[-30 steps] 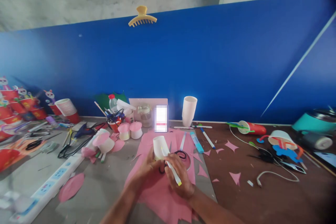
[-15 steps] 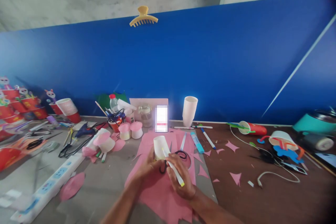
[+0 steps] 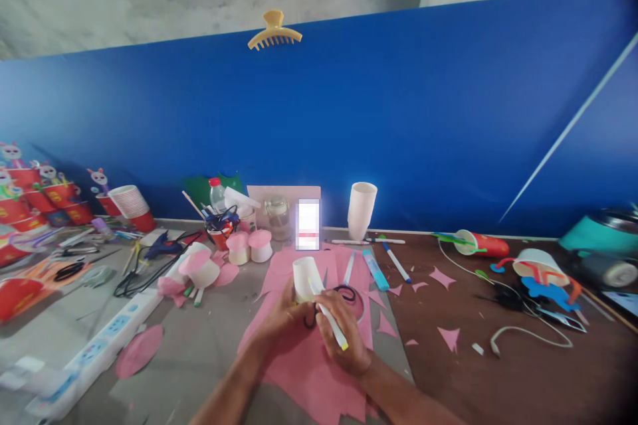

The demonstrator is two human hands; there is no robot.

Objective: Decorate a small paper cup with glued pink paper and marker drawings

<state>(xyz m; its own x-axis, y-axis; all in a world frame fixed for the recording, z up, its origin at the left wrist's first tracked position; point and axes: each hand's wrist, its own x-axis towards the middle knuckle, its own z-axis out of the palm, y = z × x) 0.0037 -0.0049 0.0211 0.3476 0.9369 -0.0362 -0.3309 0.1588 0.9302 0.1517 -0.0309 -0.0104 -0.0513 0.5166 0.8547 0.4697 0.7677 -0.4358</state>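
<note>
The left hand (image 3: 284, 319) grips a white paper cup (image 3: 306, 277) tilted mouth toward eleven o'clock above the pink paper (image 3: 309, 372), while the right hand (image 3: 343, 339), at its four o'clock, pinches a marker (image 3: 331, 325) with its tip touching the cup's wall.

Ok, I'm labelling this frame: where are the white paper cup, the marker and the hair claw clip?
white paper cup (image 3: 305, 277), head view, on its side wall.
marker (image 3: 333, 327), head view, mid-barrel.
hair claw clip (image 3: 274, 32), head view, on its yellow body.
</note>
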